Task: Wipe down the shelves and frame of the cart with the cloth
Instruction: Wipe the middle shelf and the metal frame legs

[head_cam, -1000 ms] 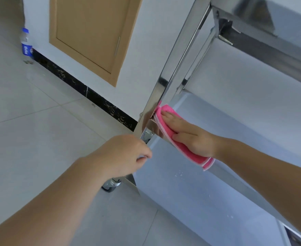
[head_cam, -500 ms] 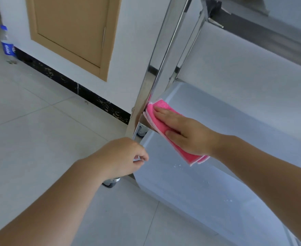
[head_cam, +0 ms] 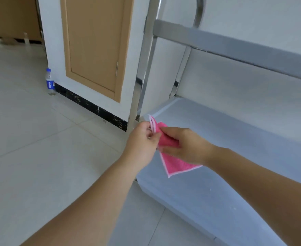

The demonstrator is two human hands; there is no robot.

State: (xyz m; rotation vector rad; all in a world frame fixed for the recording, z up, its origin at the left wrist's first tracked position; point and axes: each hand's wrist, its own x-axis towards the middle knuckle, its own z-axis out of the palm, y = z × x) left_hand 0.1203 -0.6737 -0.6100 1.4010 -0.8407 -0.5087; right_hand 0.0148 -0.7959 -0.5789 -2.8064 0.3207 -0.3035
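Note:
The steel cart stands at the right, its shiny front post (head_cam: 143,68) rising beside the middle shelf (head_cam: 235,132), with a lower shelf (head_cam: 208,206) beneath and an upper shelf rail (head_cam: 235,48) above. A pink cloth (head_cam: 174,166) with a pale edge hangs in the air just in front of the middle shelf's left corner. My left hand (head_cam: 142,141) pinches the cloth's upper edge. My right hand (head_cam: 185,146) grips its folded middle, and a corner dangles below it. The cloth touches neither the post nor the shelf.
A white wall with a tan cabinet door (head_cam: 93,47) and a black skirting strip (head_cam: 93,107) runs behind the cart. A small water bottle (head_cam: 49,80) stands on the pale tiled floor (head_cam: 39,157) by the wall at the left.
My right hand has lifted the cloth off the post and shelf corner. My left hand let go of the cart frame and took the cloth's edge. The view tilted up.

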